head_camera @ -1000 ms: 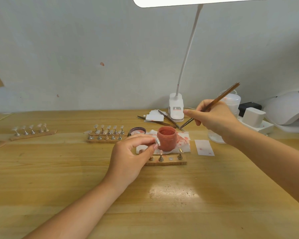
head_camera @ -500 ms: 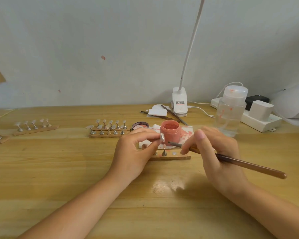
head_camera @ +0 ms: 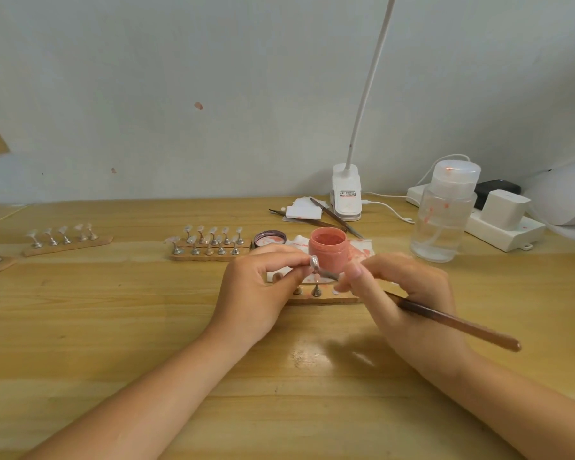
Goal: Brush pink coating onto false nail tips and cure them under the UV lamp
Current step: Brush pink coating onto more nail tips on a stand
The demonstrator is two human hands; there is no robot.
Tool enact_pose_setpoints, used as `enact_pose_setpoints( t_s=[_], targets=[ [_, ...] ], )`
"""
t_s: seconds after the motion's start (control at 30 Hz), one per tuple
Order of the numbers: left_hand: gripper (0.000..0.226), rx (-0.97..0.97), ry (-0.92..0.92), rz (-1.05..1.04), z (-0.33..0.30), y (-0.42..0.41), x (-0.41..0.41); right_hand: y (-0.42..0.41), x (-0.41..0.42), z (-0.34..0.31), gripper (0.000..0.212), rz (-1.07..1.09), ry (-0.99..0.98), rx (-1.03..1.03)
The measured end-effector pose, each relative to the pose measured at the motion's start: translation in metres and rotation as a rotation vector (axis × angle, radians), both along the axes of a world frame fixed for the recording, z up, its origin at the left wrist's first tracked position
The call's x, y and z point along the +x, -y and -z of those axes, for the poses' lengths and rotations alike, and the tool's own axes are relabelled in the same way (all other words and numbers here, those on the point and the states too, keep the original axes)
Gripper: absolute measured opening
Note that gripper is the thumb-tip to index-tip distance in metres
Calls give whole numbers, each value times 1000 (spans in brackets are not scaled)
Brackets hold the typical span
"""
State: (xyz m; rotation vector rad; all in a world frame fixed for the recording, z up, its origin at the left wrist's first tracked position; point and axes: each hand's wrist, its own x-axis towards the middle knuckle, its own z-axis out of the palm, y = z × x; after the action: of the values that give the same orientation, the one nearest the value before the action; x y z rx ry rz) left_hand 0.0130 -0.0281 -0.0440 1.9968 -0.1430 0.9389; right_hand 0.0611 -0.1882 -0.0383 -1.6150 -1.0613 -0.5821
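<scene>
My left hand [head_camera: 263, 287] pinches a small metal stand with a false nail tip [head_camera: 314, 261] between thumb and fingers, just in front of the open pink jar [head_camera: 327, 250]. My right hand [head_camera: 409, 293] grips a brown brush [head_camera: 455, 323]; its bristle end meets the nail tip. Under both hands lies a wooden holder strip [head_camera: 319, 295] with a few metal stands. The white UV lamp [head_camera: 565, 194] sits at the far right edge, partly cut off.
A wooden strip of nail tips [head_camera: 210, 244] and the jar lid [head_camera: 270, 239] lie left of the jar; two more strips [head_camera: 67, 239] sit far left. A clear pump bottle [head_camera: 443, 214], a power strip [head_camera: 498, 227], a desk lamp base [head_camera: 346, 194] and spare tools [head_camera: 329, 215] stand behind.
My right hand came down from above the pump bottle to in front of the jar and brought the brush tip onto the nail tip. The left hand stayed in place.
</scene>
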Motion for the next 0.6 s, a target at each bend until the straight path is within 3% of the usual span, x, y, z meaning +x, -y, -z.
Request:
enact_pose_setpoints(
  t_s=[0.2, 0.6],
  targets=[
    [28, -7, 4, 7, 0, 0, 0, -1, 0, -1, 16, -22, -11, 15],
    [26, -1, 22, 24, 2, -1, 1, 0, 0, 2, 32, -65, -64, 17]
  ],
)
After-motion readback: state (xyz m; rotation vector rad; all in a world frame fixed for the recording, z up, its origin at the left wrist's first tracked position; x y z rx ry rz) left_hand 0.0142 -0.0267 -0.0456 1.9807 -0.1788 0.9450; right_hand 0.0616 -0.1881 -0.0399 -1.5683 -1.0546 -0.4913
